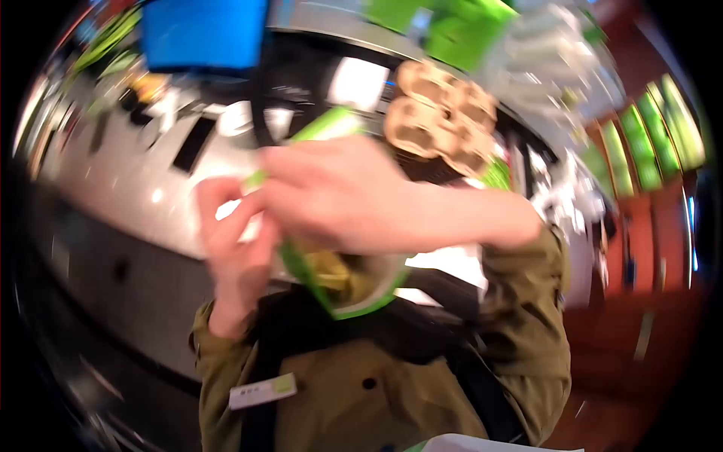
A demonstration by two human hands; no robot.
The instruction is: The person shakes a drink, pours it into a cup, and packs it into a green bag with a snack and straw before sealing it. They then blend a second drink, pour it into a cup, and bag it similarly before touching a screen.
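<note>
A green-edged bag (354, 294) with brownish-yellow contents showing hangs close to the body, partly covered by the hands. My right hand (331, 196) reaches across its top, fingers pressed together on the bag's green upper edge. On the left, my left hand (237, 241) has its thumb and fingers curled towards the same green edge, touching or nearly touching the right fingertips. Motion blur smears both hands, and the exact grip is hard to make out.
Beyond the hands, a cardboard cup carrier (440, 117) stands on the counter (158, 192). A blue container (203, 34) is at the upper left, a dark flat object (194, 145) below it. Stacked clear plastic items (557, 68) and green packages (640, 147) are on the right.
</note>
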